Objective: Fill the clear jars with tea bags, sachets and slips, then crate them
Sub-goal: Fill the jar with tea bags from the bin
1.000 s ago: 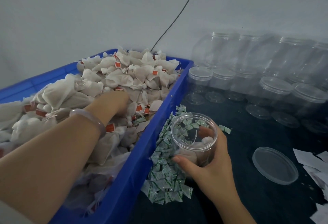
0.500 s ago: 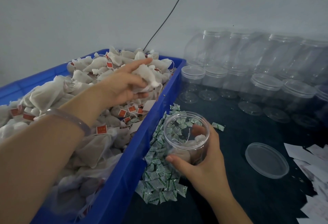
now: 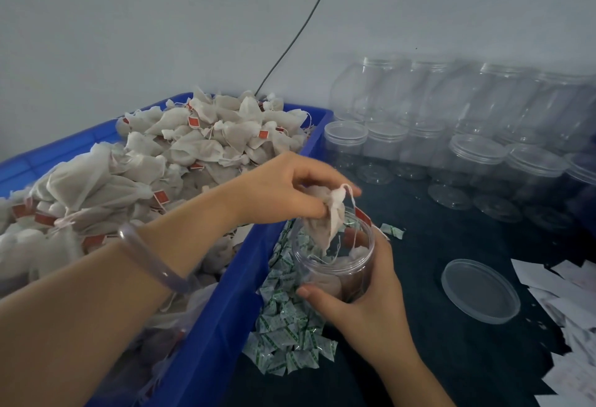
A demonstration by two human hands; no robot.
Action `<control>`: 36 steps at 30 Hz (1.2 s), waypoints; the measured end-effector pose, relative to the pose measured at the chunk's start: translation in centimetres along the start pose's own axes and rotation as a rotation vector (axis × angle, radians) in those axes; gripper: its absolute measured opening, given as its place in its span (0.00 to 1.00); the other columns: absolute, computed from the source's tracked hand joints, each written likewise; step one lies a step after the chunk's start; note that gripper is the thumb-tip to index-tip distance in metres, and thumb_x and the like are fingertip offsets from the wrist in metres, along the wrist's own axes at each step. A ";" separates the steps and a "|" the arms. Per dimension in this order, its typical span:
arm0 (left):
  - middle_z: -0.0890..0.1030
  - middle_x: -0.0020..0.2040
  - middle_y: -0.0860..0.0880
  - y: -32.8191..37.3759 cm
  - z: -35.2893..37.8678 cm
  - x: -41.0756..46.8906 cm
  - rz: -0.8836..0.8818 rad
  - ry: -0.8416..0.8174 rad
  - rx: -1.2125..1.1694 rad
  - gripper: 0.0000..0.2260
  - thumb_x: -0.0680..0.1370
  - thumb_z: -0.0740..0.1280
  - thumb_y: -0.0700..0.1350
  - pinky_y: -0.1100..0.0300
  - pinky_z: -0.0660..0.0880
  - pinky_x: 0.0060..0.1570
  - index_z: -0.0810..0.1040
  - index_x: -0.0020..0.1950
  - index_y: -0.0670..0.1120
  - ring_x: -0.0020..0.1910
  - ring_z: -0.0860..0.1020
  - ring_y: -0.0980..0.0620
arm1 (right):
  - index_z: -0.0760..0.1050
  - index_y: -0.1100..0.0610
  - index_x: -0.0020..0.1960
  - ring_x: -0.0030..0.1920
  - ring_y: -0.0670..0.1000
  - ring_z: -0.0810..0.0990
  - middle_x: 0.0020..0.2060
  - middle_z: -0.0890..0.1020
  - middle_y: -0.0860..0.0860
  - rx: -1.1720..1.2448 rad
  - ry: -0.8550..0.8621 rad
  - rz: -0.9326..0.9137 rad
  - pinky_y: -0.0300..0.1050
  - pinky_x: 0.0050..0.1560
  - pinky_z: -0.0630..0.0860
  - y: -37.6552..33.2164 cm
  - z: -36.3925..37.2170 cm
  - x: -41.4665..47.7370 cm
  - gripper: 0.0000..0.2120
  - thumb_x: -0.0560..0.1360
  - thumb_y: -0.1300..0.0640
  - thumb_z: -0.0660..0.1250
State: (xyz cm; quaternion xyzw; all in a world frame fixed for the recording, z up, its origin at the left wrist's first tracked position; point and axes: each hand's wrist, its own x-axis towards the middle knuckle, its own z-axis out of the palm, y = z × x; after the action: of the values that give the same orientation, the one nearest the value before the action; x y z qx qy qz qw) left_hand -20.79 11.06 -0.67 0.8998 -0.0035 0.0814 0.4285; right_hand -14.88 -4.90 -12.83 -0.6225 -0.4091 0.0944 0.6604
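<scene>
Half a second ago the left hand [image 3: 283, 190] was over the heap of tea bags [image 3: 180, 155] in the blue crate [image 3: 225, 310]. It has now swung right, past the crate's rim, and hangs above the mouth of the jar [image 3: 335, 268]. Its fingers [image 3: 309, 210] are curled and pinch one tea bag [image 3: 325, 226] by its top, so the bag's lower tip dips inside the jar's rim and its string trails down. The right hand [image 3: 367, 306] has kept its place, thumb and fingers wrapped round the jar. The jar stands on the dark tabletop [image 3: 451, 361] just beside the crate, against a pile of sachets [image 3: 283, 326].

The jar is clear, round plastic, with a few bags already at the bottom. The tea bags are soft, crumpled, off-white mesh. The sachets are small and glossy, white with green print. A clear round lid [image 3: 480, 290] lies flat to the right, near white paper slips [image 3: 571, 310].
</scene>
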 end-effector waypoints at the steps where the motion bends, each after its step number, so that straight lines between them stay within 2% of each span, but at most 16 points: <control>1: 0.82 0.42 0.61 0.3 0.3 0.0 0.005 -0.022 0.048 0.14 0.70 0.67 0.37 0.64 0.77 0.50 0.82 0.47 0.56 0.46 0.80 0.61 | 0.65 0.28 0.64 0.63 0.37 0.75 0.60 0.75 0.32 0.012 -0.003 -0.005 0.30 0.57 0.73 0.1 0.0 0.0 0.42 0.56 0.46 0.81; 4: 0.81 0.45 0.58 0.7 0.8 0.1 0.019 -0.047 0.194 0.08 0.69 0.68 0.42 0.56 0.76 0.55 0.82 0.45 0.53 0.48 0.79 0.58 | 0.64 0.40 0.70 0.64 0.41 0.76 0.62 0.76 0.35 0.036 -0.013 0.012 0.42 0.61 0.77 0.4 -0.1 -0.1 0.48 0.55 0.45 0.82; 7: 0.79 0.56 0.58 0.8 0.2 -0.1 0.035 -0.046 0.154 0.09 0.72 0.74 0.45 0.61 0.73 0.60 0.81 0.50 0.56 0.58 0.76 0.62 | 0.63 0.39 0.71 0.64 0.41 0.76 0.63 0.75 0.35 -0.001 -0.007 0.027 0.42 0.62 0.77 0.7 -0.2 -0.2 0.50 0.54 0.43 0.82; 8: 0.79 0.57 0.59 0.9 -0.4 -0.2 0.028 0.011 0.075 0.10 0.73 0.73 0.46 0.63 0.74 0.60 0.80 0.50 0.58 0.59 0.76 0.62 | 0.63 0.38 0.71 0.64 0.39 0.75 0.62 0.74 0.34 -0.025 0.001 0.033 0.41 0.61 0.76 0.7 -0.2 -0.3 0.50 0.53 0.41 0.82; 10: 0.81 0.53 0.60 0.5 -1.9 -0.2 0.006 0.256 -0.009 0.08 0.75 0.71 0.46 0.68 0.75 0.54 0.80 0.48 0.59 0.56 0.77 0.65 | 0.64 0.36 0.70 0.64 0.37 0.73 0.61 0.73 0.32 -0.058 0.013 0.022 0.34 0.58 0.76 0.8 -0.3 -0.3 0.49 0.52 0.38 0.81; 12: 0.81 0.50 0.60 -1.1 -4.1 -0.2 -0.140 0.483 0.201 0.06 0.78 0.68 0.45 0.69 0.73 0.48 0.80 0.49 0.57 0.52 0.78 0.63 | 0.64 0.33 0.69 0.64 0.37 0.73 0.61 0.73 0.32 -0.067 0.011 0.035 0.35 0.57 0.76 0.8 -0.3 -0.3 0.49 0.52 0.38 0.80; 13: 0.81 0.53 0.58 -2.2 -5.1 -0.4 -0.276 0.504 0.382 0.06 0.79 0.66 0.45 0.66 0.72 0.50 0.80 0.53 0.54 0.54 0.78 0.59 | 0.63 0.32 0.69 0.65 0.38 0.73 0.62 0.73 0.32 -0.070 0.010 0.040 0.37 0.58 0.76 0.7 -0.3 -0.4 0.49 0.52 0.37 0.80; 16: 0.79 0.60 0.46 -6.5 -7.0 -1.2 -0.736 0.273 0.702 0.12 0.80 0.63 0.41 0.55 0.73 0.57 0.77 0.63 0.44 0.58 0.76 0.47 | 0.63 0.27 0.66 0.64 0.34 0.72 0.61 0.73 0.30 -0.066 0.017 0.038 0.29 0.54 0.76 0.7 -0.2 -0.4 0.47 0.51 0.37 0.80; 18: 0.79 0.60 0.42 -8.1 -6.6 -1.7 -0.874 0.125 0.738 0.13 0.79 0.63 0.39 0.53 0.75 0.54 0.77 0.63 0.40 0.56 0.78 0.44 | 0.64 0.26 0.65 0.62 0.33 0.73 0.60 0.73 0.30 -0.052 0.023 0.053 0.25 0.50 0.74 0.7 -0.2 -0.3 0.46 0.51 0.38 0.80; 21: 0.78 0.62 0.42 -9.7 -5.7 -1.7 -0.896 0.056 0.838 0.15 0.79 0.64 0.41 0.56 0.72 0.47 0.75 0.65 0.41 0.57 0.78 0.45 | 0.66 0.33 0.68 0.61 0.35 0.74 0.60 0.73 0.31 -0.073 0.028 0.072 0.38 0.52 0.81 1.1 -0.3 -0.4 0.49 0.50 0.37 0.80; 24: 0.78 0.62 0.42 -10.9 -5.7 -1.2 -0.907 0.063 0.904 0.15 0.78 0.65 0.41 0.56 0.72 0.48 0.75 0.65 0.42 0.57 0.78 0.45 | 0.67 0.38 0.69 0.61 0.38 0.76 0.60 0.74 0.33 -0.085 0.039 0.089 0.50 0.58 0.80 1.2 -0.4 -0.4 0.50 0.49 0.37 0.80; 29: 0.77 0.61 0.44 -11.9 -5.8 -1.2 -0.896 0.021 0.978 0.14 0.77 0.64 0.42 0.51 0.77 0.54 0.77 0.62 0.46 0.55 0.77 0.45 | 0.66 0.38 0.69 0.62 0.38 0.75 0.61 0.74 0.33 -0.082 0.035 0.089 0.48 0.57 0.80 1.1 -0.3 -0.4 0.49 0.50 0.38 0.80; 32: 0.79 0.49 0.47 -12.2 -5.7 -1.1 -0.906 0.025 0.981 0.05 0.77 0.64 0.41 0.52 0.77 0.50 0.78 0.50 0.45 0.45 0.75 0.47 | 0.66 0.38 0.69 0.63 0.38 0.75 0.62 0.73 0.33 -0.083 0.034 0.084 0.49 0.59 0.80 1.0 -0.3 -0.5 0.49 0.51 0.39 0.80; 33: 0.77 0.46 0.47 -12.4 -5.8 -1.0 -0.906 0.041 0.975 0.05 0.77 0.64 0.41 0.52 0.77 0.50 0.78 0.51 0.44 0.45 0.75 0.47 | 0.66 0.37 0.69 0.63 0.38 0.74 0.62 0.73 0.33 -0.080 0.032 0.083 0.49 0.59 0.79 1.0 -0.3 -0.5 0.49 0.51 0.39 0.80; 34: 0.77 0.47 0.47 -12.5 -5.8 -1.0 -0.908 0.047 0.968 0.08 0.78 0.64 0.42 0.51 0.77 0.52 0.78 0.55 0.44 0.47 0.76 0.46 | 0.66 0.36 0.69 0.64 0.39 0.74 0.62 0.74 0.34 -0.074 0.030 0.085 0.50 0.59 0.79 1.0 -0.3 -0.4 0.49 0.51 0.39 0.80; 36: 0.78 0.57 0.45 -12.5 -5.7 -1.0 -0.902 0.032 0.992 0.13 0.78 0.64 0.45 0.49 0.76 0.56 0.75 0.62 0.46 0.55 0.77 0.45 | 0.65 0.36 0.70 0.64 0.39 0.74 0.62 0.74 0.34 -0.063 0.024 0.090 0.49 0.60 0.79 1.0 -0.2 -0.4 0.50 0.50 0.39 0.80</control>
State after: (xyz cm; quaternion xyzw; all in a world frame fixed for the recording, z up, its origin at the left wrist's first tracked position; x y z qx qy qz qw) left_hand -21.68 23.36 -6.94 0.9022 0.4173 -0.1003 -0.0438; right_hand -14.61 -5.15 -13.90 -0.6618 -0.3754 0.1034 0.6406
